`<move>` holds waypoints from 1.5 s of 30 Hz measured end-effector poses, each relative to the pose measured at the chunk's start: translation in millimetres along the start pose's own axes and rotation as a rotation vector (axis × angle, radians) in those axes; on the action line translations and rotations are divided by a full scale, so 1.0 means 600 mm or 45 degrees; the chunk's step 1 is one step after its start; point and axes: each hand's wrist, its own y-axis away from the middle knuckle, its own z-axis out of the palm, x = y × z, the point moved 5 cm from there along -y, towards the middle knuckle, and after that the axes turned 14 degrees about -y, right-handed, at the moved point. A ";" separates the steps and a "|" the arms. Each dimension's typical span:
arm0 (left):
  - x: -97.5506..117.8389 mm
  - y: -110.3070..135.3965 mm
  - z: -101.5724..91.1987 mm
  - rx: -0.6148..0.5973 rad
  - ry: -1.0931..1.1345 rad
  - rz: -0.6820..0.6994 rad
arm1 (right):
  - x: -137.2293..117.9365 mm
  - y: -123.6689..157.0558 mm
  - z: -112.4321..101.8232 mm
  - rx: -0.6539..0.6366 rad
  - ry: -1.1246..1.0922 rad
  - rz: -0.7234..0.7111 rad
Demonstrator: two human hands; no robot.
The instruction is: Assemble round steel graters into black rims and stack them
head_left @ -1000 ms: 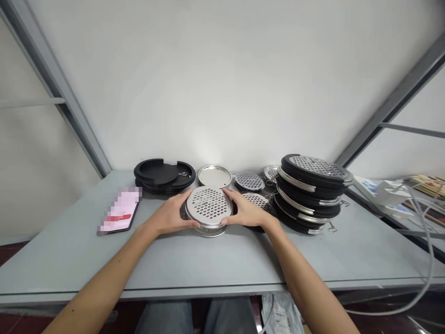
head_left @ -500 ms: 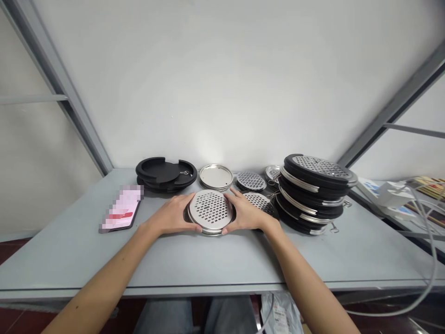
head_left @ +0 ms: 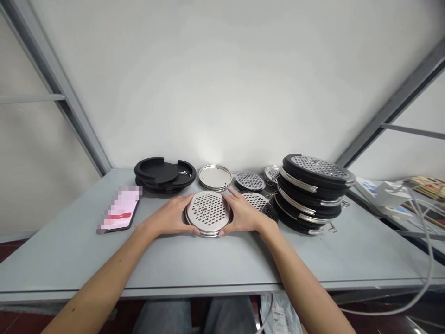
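A round perforated metal disc (head_left: pixel 207 213) in a shallow steel rim lies on the grey table (head_left: pixel 194 260) in front of me. My left hand (head_left: pixel 170 215) curls round its left edge and my right hand (head_left: pixel 243 214) curls round its right edge, fingers and thumbs pressed on the rim. Just right of my right hand lies another perforated disc (head_left: pixel 261 204) in a black ring.
Black slotted rings (head_left: pixel 164 172) are stacked at the back left, next to a plain steel pan (head_left: pixel 214 176). More perforated discs (head_left: pixel 249 180) lie behind. A tall stack of assembled black-and-steel units (head_left: pixel 313 192) stands at the right. A phone (head_left: pixel 120 211) lies left; cables (head_left: pixel 422 222) run at far right.
The disc has settled lower onto the table between my hands, which stay on its rim. Little else has shifted.
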 end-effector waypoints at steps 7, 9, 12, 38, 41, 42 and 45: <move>-0.007 0.003 0.013 -0.027 -0.027 0.005 | 0.006 0.005 0.000 -0.020 0.015 0.019; -0.014 0.004 0.020 -0.031 -0.051 -0.017 | 0.007 0.006 0.001 -0.029 0.013 0.025; -0.020 0.005 0.030 -0.053 -0.080 -0.032 | 0.006 0.006 0.002 -0.032 0.016 0.033; -0.024 0.005 0.036 -0.087 -0.116 -0.063 | -0.001 0.003 0.004 0.006 -0.015 -0.015; -0.026 0.005 0.037 -0.077 -0.113 -0.062 | -0.002 0.003 0.005 0.001 -0.017 -0.030; -0.027 0.005 0.038 -0.073 -0.112 -0.064 | -0.002 0.002 0.005 -0.005 -0.016 -0.033; -0.029 0.005 0.041 -0.077 -0.121 -0.061 | -0.002 0.002 0.006 -0.020 0.004 -0.034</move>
